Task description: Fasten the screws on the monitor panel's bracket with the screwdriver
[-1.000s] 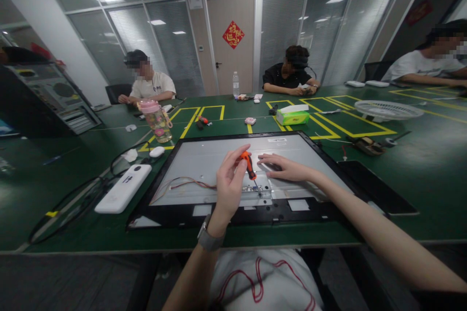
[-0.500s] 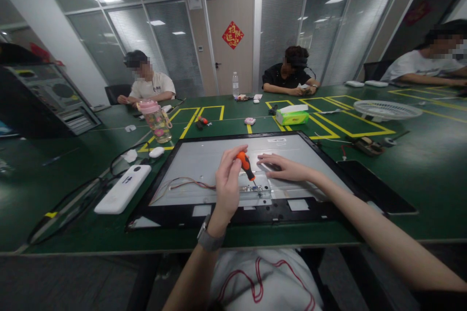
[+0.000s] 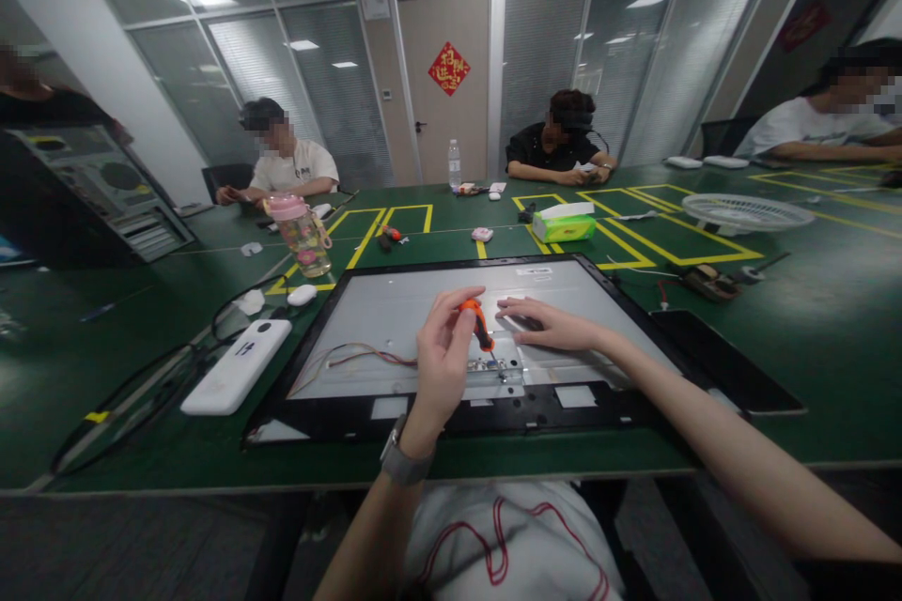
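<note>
My left hand (image 3: 445, 347) is closed round the handle of an orange and black screwdriver (image 3: 481, 327). The tool leans, its tip down on a small circuit board (image 3: 499, 366) near the lower middle of a flat display panel (image 3: 366, 300). That panel lies back side up, a grey sheet inside a black frame. Thin coloured wires (image 3: 370, 354) run left from the board, partly behind my left hand. My right hand (image 3: 546, 323) rests flat on the grey sheet right of the screwdriver, fingers spread and holding nothing.
Left of the panel lie a white power bank (image 3: 238, 366), a black cable (image 3: 133, 432) and a pink-lidded bottle (image 3: 303, 239). A dark phone-like slab (image 3: 725, 362) lies at right. Beyond are a tissue pack (image 3: 564, 223) and a white fan grille (image 3: 747, 211). Several people sit or stand around the table.
The screwdriver handle has turned and shifted slightly in my left hand, whose fingers moved a little. My right hand stays put. At far left, a person has come into view behind the computer case.
</note>
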`<state>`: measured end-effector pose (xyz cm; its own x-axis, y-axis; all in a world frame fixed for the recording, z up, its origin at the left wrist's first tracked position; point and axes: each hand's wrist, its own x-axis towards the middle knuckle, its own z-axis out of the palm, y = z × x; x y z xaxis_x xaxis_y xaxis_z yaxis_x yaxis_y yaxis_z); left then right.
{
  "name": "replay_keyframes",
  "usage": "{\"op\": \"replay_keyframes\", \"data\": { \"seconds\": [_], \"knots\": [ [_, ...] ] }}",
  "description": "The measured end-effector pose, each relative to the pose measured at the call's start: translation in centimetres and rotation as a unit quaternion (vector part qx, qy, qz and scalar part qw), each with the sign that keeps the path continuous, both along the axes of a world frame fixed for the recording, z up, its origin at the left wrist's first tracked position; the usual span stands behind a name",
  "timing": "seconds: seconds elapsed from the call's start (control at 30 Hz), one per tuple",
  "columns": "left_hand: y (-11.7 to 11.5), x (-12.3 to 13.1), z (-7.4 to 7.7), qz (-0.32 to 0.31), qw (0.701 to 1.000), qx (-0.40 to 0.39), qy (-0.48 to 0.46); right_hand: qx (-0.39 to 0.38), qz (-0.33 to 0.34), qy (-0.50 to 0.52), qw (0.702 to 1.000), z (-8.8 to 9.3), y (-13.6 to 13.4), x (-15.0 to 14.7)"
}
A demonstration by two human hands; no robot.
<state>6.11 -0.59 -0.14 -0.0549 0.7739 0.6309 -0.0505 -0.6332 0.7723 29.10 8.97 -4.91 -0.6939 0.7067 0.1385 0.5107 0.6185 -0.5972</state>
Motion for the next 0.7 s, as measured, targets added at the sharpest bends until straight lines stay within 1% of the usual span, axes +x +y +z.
{"op": "replay_keyframes", "data": {
  "seconds": [0.1,0.17,0.3,0.37,0.5,0.57,0.63,0.7],
  "knots": [
    [0.01,0.07,0.09,0.028,0.999,0.025,0.005,0.000,0.001,0.003,1.000,-0.05,0.05,0.03],
    [0.10,0.07,-0.02,0.030,0.999,0.026,-0.005,0.000,0.001,0.003,1.000,-0.08,0.08,0.03],
    [0.24,0.04,-0.35,-0.015,0.999,-0.007,-0.037,0.002,0.004,0.002,1.000,-0.05,0.07,0.01],
    [0.20,0.05,-0.29,-0.020,0.999,-0.014,-0.033,0.003,0.004,0.001,1.000,-0.01,0.03,0.02],
    [0.00,0.11,0.10,0.030,0.999,0.022,0.005,0.003,0.002,-0.001,1.000,-0.01,-0.02,0.07],
    [0.00,0.12,0.12,0.049,0.998,0.033,0.009,0.003,0.001,-0.001,1.000,-0.05,-0.02,0.08],
    [0.07,0.10,-0.06,0.042,0.999,0.027,0.004,0.004,0.000,-0.002,1.000,-0.08,-0.02,0.08],
    [0.13,0.09,-0.31,0.012,1.000,0.010,-0.007,0.004,-0.001,-0.005,1.000,-0.06,-0.03,0.08]
  ]
}}
